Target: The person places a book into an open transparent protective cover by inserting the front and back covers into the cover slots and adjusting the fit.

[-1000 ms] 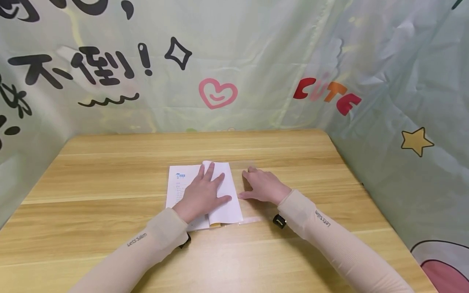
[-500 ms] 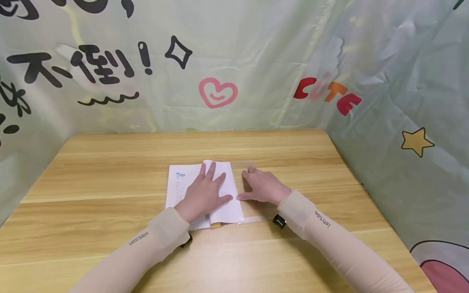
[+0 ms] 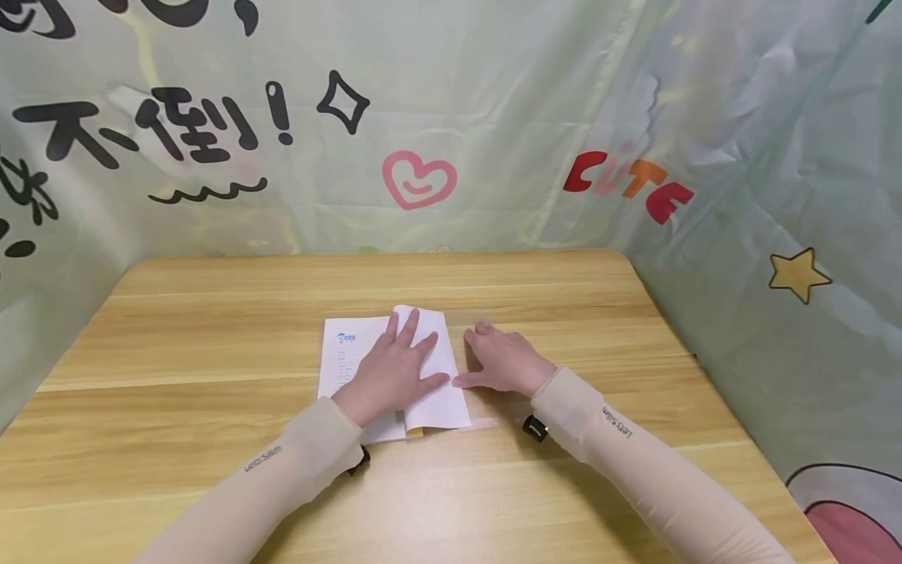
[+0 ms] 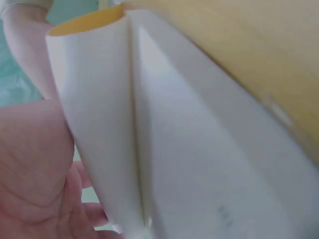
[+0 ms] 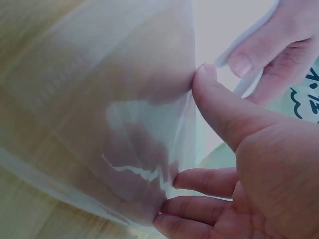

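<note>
An open booklet [image 3: 341,356] with white pages lies mid-table, its right-hand cover flap [image 3: 430,407] bulging up, with a yellow outer side showing at the near edge. My left hand [image 3: 395,372] rests on it with spread fingers. In the left wrist view the curved flap [image 4: 94,99] rises beside the palm. A clear plastic sheet [image 3: 486,411] extends right from under the flap. My right hand [image 3: 507,360] touches this sheet, thumb by the flap's right edge. Up close in the right wrist view, thumb and fingertips rest on the clear film [image 5: 134,119], fingers only slightly bent.
The wooden table [image 3: 211,352] surrounds the booklet on all sides. Behind it and to the right hangs a pale green printed cloth [image 3: 507,102] with characters, a heart and a star. Both forearms come in from the near edge.
The flap under my left hand has shifted slightly to the right, and its far corner stands a little higher. My left fingers moved slightly right with it; the right hand has moved barely left.
</note>
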Available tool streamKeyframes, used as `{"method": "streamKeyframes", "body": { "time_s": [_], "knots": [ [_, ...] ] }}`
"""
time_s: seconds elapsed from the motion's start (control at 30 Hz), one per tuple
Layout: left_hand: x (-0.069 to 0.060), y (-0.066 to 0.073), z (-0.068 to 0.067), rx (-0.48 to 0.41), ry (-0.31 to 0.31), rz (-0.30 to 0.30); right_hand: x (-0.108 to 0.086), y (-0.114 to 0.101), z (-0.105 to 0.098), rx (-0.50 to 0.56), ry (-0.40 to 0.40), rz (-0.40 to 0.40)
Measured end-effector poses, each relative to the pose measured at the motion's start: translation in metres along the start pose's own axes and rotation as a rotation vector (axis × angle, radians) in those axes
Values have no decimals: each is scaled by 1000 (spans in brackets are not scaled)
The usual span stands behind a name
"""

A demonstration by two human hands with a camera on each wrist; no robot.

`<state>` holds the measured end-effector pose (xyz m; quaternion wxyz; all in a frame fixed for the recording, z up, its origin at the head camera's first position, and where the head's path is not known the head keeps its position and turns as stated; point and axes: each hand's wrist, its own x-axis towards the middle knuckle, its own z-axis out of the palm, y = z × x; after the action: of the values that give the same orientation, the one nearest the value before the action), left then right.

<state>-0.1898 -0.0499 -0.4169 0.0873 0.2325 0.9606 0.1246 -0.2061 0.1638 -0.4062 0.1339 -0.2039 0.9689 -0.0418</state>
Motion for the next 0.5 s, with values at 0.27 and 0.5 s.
{"method": "streamKeyframes", "body": {
  "time_s": [0.27, 0.5],
  "knots": [
    [-17, -11, -10, -128, -6, 61, -3, -2, 0, 8, -7, 12],
    [-32, -33, -19, -225, -51, 106, -2, -2, 0, 5, -23, 17]
  ]
}}
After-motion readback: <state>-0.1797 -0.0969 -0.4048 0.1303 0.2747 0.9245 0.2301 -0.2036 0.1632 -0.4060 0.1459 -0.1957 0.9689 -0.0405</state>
